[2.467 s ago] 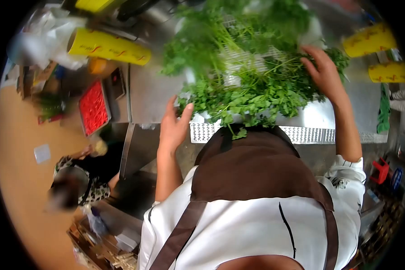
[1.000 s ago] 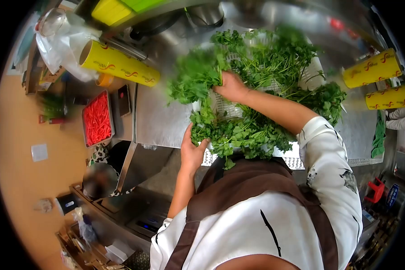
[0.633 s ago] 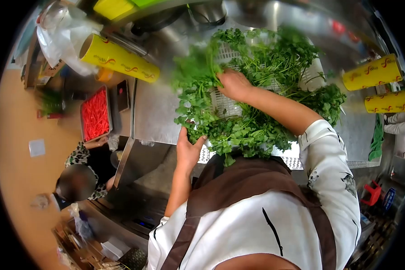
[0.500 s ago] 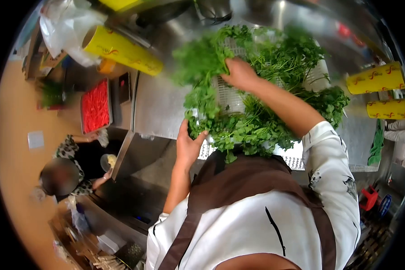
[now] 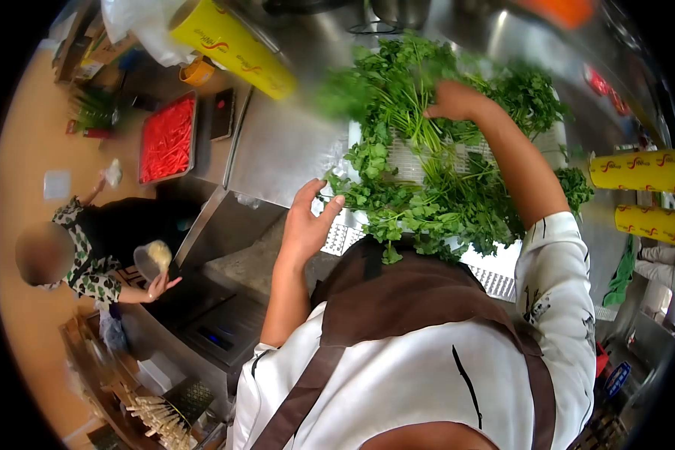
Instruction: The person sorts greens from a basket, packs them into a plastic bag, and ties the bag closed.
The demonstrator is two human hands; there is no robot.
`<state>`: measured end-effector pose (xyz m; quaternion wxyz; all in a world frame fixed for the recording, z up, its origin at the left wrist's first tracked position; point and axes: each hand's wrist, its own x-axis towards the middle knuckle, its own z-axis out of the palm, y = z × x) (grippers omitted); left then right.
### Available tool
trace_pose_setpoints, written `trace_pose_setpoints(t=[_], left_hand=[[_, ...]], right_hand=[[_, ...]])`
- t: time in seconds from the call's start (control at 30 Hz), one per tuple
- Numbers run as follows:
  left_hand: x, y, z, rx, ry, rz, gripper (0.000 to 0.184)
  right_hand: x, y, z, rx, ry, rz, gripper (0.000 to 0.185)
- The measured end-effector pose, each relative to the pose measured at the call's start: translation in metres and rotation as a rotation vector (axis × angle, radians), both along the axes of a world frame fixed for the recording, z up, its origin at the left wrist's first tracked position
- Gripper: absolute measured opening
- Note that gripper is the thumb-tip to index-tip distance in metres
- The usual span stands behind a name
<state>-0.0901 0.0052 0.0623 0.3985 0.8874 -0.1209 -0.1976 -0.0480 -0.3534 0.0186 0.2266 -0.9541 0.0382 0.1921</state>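
Leafy green cilantro [image 5: 427, 206] with long pale stems lies in a ring over a white slatted plastic basket [image 5: 409, 159]. My right hand [image 5: 459, 102] is at the far side of the basket, closed around cilantro stems; its fingers are partly hidden, and leaves to its left are smeared by motion. My left hand [image 5: 304, 225] is at the near left corner, thumb and fingers apart, fingertips beside the outermost leaves. Whether they touch the basket's edge I cannot tell.
The basket stands on a steel counter [image 5: 274, 154]. Yellow film rolls [image 5: 236, 49] lie at the far left, with others [image 5: 636, 171] at right. A tray of red strips [image 5: 167, 142] stands on the left. Another person [image 5: 97, 255] there holds a bowl [image 5: 153, 259].
My right hand has shifted right and slightly away from me, and cilantro now covers more of the basket's far left. My left hand remains by the near corner. The other person's hands have moved apart.
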Motion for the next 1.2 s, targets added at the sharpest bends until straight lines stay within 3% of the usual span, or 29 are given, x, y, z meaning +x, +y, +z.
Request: trace_pose_setpoints(t=[0.07, 0.13, 0.17, 0.27, 0.3, 0.33, 0.37, 0.43, 0.57, 0.63, 0.7, 0.77, 0.8, 0.87, 0.9, 1.0, 1.07, 1.17, 1.2], left_hand=[[0.003, 0.004, 0.001, 0.055, -0.057, 0.015, 0.051], [0.009, 0.008, 0.005, 0.105, -0.120, 0.033, 0.050], [0.013, 0.010, 0.009, 0.089, -0.082, 0.060, 0.046], [0.024, 0.016, 0.024, 0.007, 0.062, 0.159, 0.033], [0.028, 0.020, 0.016, 0.004, 0.053, 0.169, 0.033], [0.031, 0.026, 0.002, 0.019, -0.093, 0.160, 0.029], [0.035, 0.031, -0.006, 0.036, -0.238, 0.149, 0.030], [0.039, 0.028, 0.002, 0.034, -0.287, 0.195, 0.038], [0.066, 0.038, -0.004, -0.002, -0.391, 0.263, 0.068], [0.098, 0.051, -0.006, -0.114, -0.454, 0.351, 0.065], [0.143, 0.063, -0.002, -0.203, -0.701, 0.379, 0.061], [0.193, 0.070, 0.018, -0.242, -0.870, 0.436, 0.056], [0.214, 0.065, 0.036, -0.396, -0.829, 0.479, 0.054], [0.256, 0.059, 0.063, -0.199, -1.049, 0.427, 0.054], [0.270, 0.051, 0.079, -0.154, -1.042, 0.332, 0.056], [0.302, 0.025, 0.098, -0.128, -1.041, 0.347, 0.051], [0.309, 0.017, 0.113, -0.238, -0.762, 0.240, 0.045], [0.335, 0.021, 0.103, -0.476, -0.615, 0.157, 0.043], [0.335, 0.021, 0.104, -0.437, -0.644, 0.139, 0.042]], right_hand=[[-0.004, 0.013, 0.030, -0.156, 0.056, -0.014, 0.054], [0.000, 0.021, 0.049, -0.198, 0.512, -0.071, 0.043], [0.001, 0.021, 0.050, -0.204, 0.497, -0.060, 0.043], [-0.007, 0.010, 0.034, -0.175, 0.337, -0.069, 0.037], [-0.010, 0.007, 0.028, -0.224, 0.144, -0.053, 0.033], [-0.014, 0.008, 0.024, -0.269, -0.049, -0.036, 0.031], [-0.019, 0.010, 0.020, -0.271, -0.061, -0.030, 0.031], [-0.031, 0.017, 0.022, -0.211, -0.411, -0.140, 0.028], [-0.035, 0.030, 0.039, -0.185, -0.545, -0.070, 0.037], [-0.037, 0.034, 0.042, -0.169, -0.592, -0.046, 0.036], [-0.041, 0.046, 0.056, -0.103, -0.566, -0.089, 0.032], [-0.047, 0.049, 0.059, -0.071, -0.564, -0.048, 0.030], [-0.048, 0.055, 0.065, -0.074, -0.584, -0.041, 0.030], [-0.053, 0.065, 0.078, 0.027, -0.442, -0.098, 0.027], [-0.055, 0.068, 0.080, 0.023, -0.456, -0.100, 0.027], [-0.063, 0.074, 0.080, 0.045, -0.449, -0.156, 0.026], [-0.070, 0.074, 0.078, 0.041, -0.471, -0.181, 0.025], [-0.084, 0.071, 0.075, 0.045, -0.486, -0.250, 0.024], [-0.091, 0.072, 0.075, 0.052, -0.477, -0.286, 0.023]])
